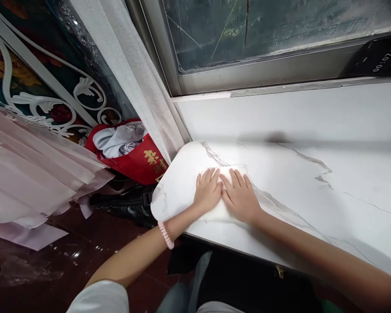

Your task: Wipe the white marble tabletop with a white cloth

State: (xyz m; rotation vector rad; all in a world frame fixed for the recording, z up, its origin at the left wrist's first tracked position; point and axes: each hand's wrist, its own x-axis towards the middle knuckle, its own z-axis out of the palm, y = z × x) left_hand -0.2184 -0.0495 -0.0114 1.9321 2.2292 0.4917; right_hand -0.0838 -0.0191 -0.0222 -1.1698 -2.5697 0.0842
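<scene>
A thin, whitish, roughly square sheet or cloth (220,212) lies flat on the white marbled tabletop (289,182). My left hand (208,191) presses on its left part, palm down with the fingers stretched out. Beside it, my right hand (240,195) lies flat on the right part, fingers spread. The two hands touch or nearly touch at the thumbs. Neither hand grips anything. The middle of the sheet is partly hidden under the palms. A pink coiled band circles my left wrist.
Left of the table stands a red bag (133,161) holding pale cloth, with a black bag or boot (120,204) below it. A pink skirted cover (39,169) hangs at the far left. A white curtain (127,65) and a window (263,30) rise behind the table.
</scene>
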